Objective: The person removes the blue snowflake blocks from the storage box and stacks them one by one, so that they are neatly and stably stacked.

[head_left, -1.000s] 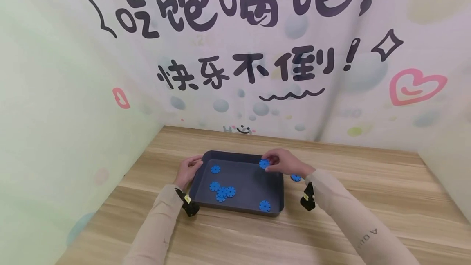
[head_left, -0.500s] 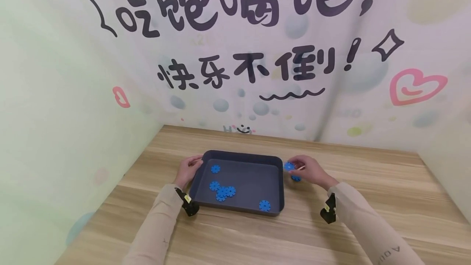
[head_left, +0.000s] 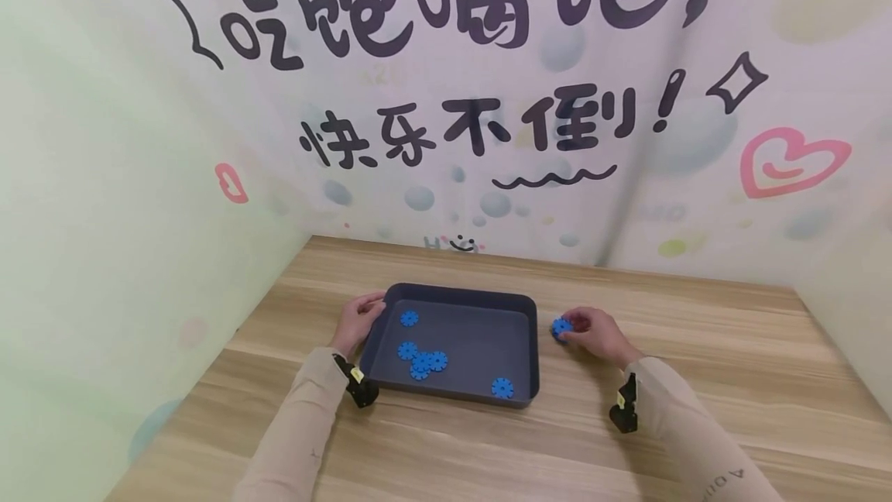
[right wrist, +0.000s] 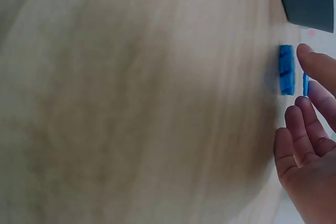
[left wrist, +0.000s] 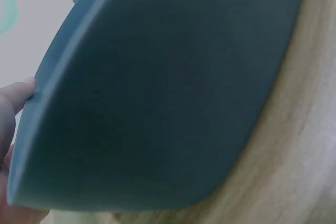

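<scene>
- In the lower right of the head view, the right hand (head_left: 598,331) pinches a blue notched disc (head_left: 560,325) between thumb and finger, its other fingers loosely curved.
- At the right edge of the right wrist view, that disc sits just beside and apart from a blue stack (right wrist: 286,70) on the bench (head_left: 488,455).
- Near the lower centre of the head view, the left hand (head_left: 354,322) grips the left wall of a dark tray (head_left: 481,339), fingers closed over its rim.
- Inside the tray lie a disc (head_left: 409,318) at upper left, an overlapping cluster (head_left: 422,362) below it and a disc (head_left: 502,388) at lower right.
- Across the top, the wall (head_left: 279,130) reads "吃饱喝饱, 快乐不倒!" in black, with a pink heart (head_left: 794,162) at right.
- At the lower right, the right sleeve (head_left: 686,417) carries partial lettering, seemingly "ADU".
- Yellow labels on both black wrist cameras (head_left: 625,403) are too small to read.
</scene>
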A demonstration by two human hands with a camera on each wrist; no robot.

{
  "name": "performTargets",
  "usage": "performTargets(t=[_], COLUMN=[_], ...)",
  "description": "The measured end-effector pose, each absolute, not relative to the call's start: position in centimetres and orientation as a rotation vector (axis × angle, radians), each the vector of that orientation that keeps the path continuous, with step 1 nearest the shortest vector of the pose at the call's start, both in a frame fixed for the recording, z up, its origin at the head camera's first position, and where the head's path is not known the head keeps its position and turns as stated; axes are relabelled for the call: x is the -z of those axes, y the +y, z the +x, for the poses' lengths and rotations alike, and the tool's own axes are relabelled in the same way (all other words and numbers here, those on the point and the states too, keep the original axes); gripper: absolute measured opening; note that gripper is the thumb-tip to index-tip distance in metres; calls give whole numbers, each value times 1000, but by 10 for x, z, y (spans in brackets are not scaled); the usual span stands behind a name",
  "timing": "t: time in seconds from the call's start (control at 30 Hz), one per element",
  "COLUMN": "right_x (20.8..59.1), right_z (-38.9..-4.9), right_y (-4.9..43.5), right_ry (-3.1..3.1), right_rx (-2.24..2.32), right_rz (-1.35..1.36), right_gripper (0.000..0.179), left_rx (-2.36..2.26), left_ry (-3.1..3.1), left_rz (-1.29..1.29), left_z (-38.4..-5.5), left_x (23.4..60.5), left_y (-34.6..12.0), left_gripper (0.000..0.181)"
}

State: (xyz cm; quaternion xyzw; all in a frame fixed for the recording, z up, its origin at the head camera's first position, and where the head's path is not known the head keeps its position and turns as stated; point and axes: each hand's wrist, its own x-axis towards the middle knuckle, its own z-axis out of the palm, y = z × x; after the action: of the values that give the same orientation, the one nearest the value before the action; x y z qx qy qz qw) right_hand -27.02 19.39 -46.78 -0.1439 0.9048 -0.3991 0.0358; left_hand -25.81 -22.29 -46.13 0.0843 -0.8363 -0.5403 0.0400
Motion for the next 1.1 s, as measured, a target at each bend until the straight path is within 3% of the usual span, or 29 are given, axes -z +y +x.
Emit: performTargets(t=[0.73, 1.1], right_x=[473, 454], right_z=[-272, -264], right_y=[194, 198], right_ry=[2771, 2785], right_rx=[1207, 1231], right_rz=[-530, -492], right_gripper=[38, 44], left_rx=[1598, 1603], left_ry=[-2571, -2562], left_rz=[214, 204], left_z=[-259, -260], left_x=[458, 462], left_y=[-226, -224], left_gripper=[31, 30])
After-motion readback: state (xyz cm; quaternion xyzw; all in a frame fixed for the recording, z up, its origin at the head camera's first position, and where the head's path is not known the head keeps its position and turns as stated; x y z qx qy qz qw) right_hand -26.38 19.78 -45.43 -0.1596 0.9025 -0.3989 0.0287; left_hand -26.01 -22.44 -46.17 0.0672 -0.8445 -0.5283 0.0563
